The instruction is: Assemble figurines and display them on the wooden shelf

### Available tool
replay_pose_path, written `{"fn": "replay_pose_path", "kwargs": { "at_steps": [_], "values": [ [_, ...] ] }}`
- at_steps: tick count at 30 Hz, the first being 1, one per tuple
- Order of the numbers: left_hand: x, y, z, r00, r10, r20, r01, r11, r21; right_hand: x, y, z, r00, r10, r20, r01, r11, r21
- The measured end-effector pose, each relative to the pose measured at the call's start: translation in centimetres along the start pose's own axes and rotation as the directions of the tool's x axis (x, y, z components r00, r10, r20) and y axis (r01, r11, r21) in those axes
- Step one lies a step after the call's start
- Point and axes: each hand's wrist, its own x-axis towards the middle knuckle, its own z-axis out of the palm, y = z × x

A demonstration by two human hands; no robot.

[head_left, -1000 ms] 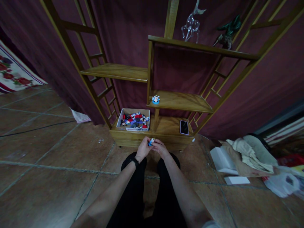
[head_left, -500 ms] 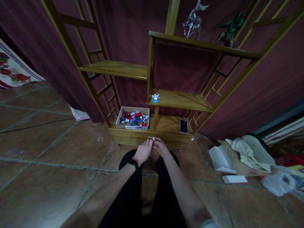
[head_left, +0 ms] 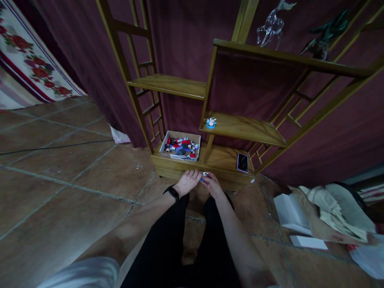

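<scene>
One figure [head_left: 205, 174] is pinched in the fingers of the left hand [head_left: 188, 182] and right hand [head_left: 213, 185], before the cabinet [head_left: 168, 164]; should either grip slacken on so small a thing, it could drop to the floor [head_left: 90, 208].

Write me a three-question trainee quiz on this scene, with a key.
1. True or false: the phone lies to the right of the box.
2. What stands on the shelf directly above the phone? A) a cup; B) a figurine; C) the box.
3. What does the right hand hold?

Key: 1. True. 2. B. 3. A small white-and-blue toy.
</scene>
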Motion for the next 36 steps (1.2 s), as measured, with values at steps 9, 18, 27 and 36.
{"fn": "replay_pose_path", "kwargs": {
  "at_steps": [9, 18, 27, 36],
  "values": [
    [-0.4, 0.3, 0.1, 0.997, -0.08, 0.013, 0.081, 0.959, -0.271, -0.4, -0.1, 0.2, 1.0, 0.013, -0.017, -0.014, 0.996, -0.092],
    [-0.2, 0.4, -0.4, 0.997, -0.064, 0.039, 0.072, 0.968, -0.24, -0.6, -0.3, 0.4, 1.0, 0.014, 0.003, -0.014, 0.999, -0.05],
    [-0.1, 0.6, -0.2, 0.996, -0.078, 0.038, 0.084, 0.966, -0.243, -0.5, -0.4, 0.4, 1.0, 0.006, -0.025, -0.007, 0.998, -0.07],
    [0.2, 0.5, 0.9, 0.997, -0.071, 0.013, 0.073, 0.976, -0.204, -0.3, -0.4, 0.5, 0.997, 0.01, -0.078, -0.016, 0.998, -0.067]
  ]
}}
